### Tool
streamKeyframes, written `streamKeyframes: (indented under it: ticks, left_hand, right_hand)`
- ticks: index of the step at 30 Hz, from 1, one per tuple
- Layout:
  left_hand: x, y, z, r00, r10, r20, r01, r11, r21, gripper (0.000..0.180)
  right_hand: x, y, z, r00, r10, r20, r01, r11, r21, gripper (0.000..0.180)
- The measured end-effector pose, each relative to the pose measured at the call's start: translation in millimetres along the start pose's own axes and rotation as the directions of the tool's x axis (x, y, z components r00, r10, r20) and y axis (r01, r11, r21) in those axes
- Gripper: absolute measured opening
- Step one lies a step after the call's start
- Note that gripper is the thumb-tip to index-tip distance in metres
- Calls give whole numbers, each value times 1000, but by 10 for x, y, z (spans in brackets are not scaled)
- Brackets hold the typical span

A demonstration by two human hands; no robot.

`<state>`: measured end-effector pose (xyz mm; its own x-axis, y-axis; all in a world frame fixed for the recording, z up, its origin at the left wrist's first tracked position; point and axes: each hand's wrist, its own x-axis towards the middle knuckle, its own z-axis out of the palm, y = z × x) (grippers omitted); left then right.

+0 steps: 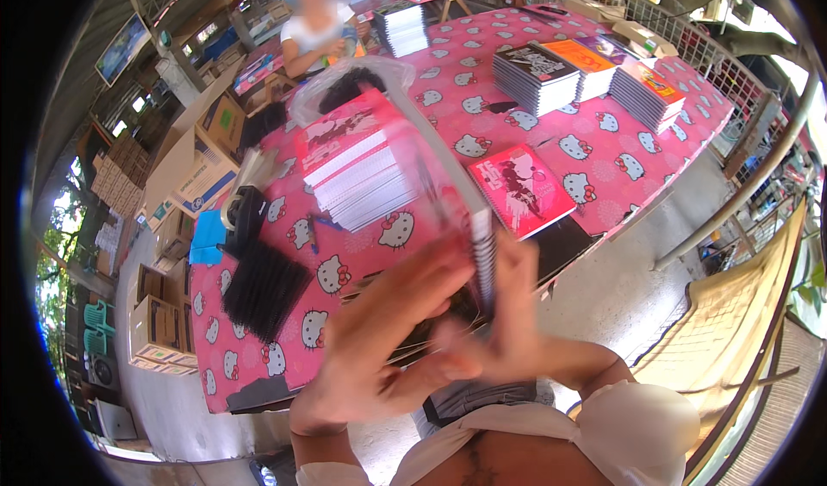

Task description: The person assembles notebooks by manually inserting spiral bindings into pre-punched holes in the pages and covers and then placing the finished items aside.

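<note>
Between my hands a pink spiral notebook (428, 163) stands on edge, blurred, its black coil spine (484, 258) toward me. My left hand (388, 331) has its fingers against the cover side near the coil. My right hand (514, 314) is closed around the near end of the spine, its fingers smeared by motion. To the left of the notebook is a fanned stack of notebooks (366, 184) with white page edges. Another pink notebook (521, 191) lies flat on the right. A bundle of black plastic coils (267, 288) lies at the left table edge.
The table has a pink patterned cover (603, 189). Stacked notebooks (538, 81) stand at the far right. A blue box (207, 236), a black device (247, 213) and a pen (314, 238) lie left. Cardboard boxes (194, 176) stand beyond the left edge. Another person (319, 34) works across the table.
</note>
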<state>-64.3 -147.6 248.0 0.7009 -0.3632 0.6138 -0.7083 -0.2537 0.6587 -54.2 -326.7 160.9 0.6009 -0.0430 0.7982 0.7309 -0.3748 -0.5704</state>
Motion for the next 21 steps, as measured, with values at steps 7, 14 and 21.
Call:
streamKeyframes:
  ticks: [7,14,21]
  left_hand:
    - [-274,-654,-474,889,-80,-451,96,995,14,25]
    - [-295,-977,-680,914,-109,-391,238,924,299,19]
    - [496,-1743,-664,971,113,-209,39,793,608,22]
  right_hand:
    - [478,1770,-837,777,613,142,-615,692,379,43]
    - [-59,3194,-1048,787,617,-2,-528,671,-521,44]
    - [-175,3132,-1091,784,621,6,-459,585,-669,48]
